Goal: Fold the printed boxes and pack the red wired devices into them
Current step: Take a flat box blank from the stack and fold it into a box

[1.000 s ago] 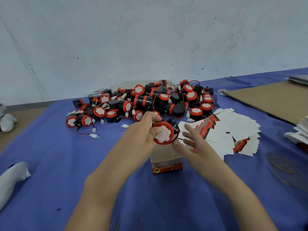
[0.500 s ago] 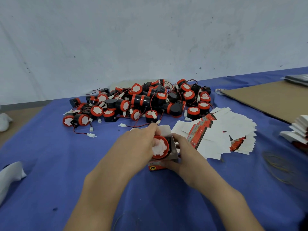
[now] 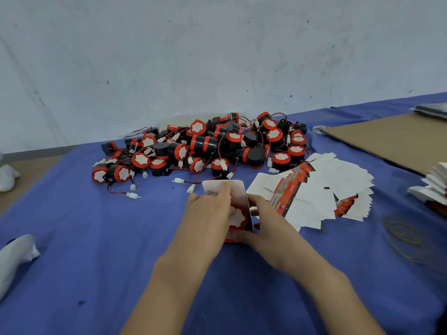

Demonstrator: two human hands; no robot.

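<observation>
A small printed box [image 3: 238,189] stands on the blue cloth at the centre, its white top flap up. A red wired device [image 3: 238,218] with a white face sits in the box's open mouth. My left hand [image 3: 208,213] lies over the device, fingers pressing on it. My right hand [image 3: 268,226] grips the box's right side and front. A heap of red and black wired devices [image 3: 205,146] lies behind. Flat printed box blanks [image 3: 314,189] fan out to the right.
A brown cardboard sheet [image 3: 387,139] lies at the far right, with a stack of white blanks [image 3: 433,187] at the right edge. Rubber bands [image 3: 408,238] lie on the blue cloth [image 3: 96,238]. White cloth pieces [image 3: 17,250] sit at the left. A grey wall stands behind.
The device was held above the box, then lowered into its open mouth. My right hand moved from beside the device to gripping the box. The left hand now presses the device down.
</observation>
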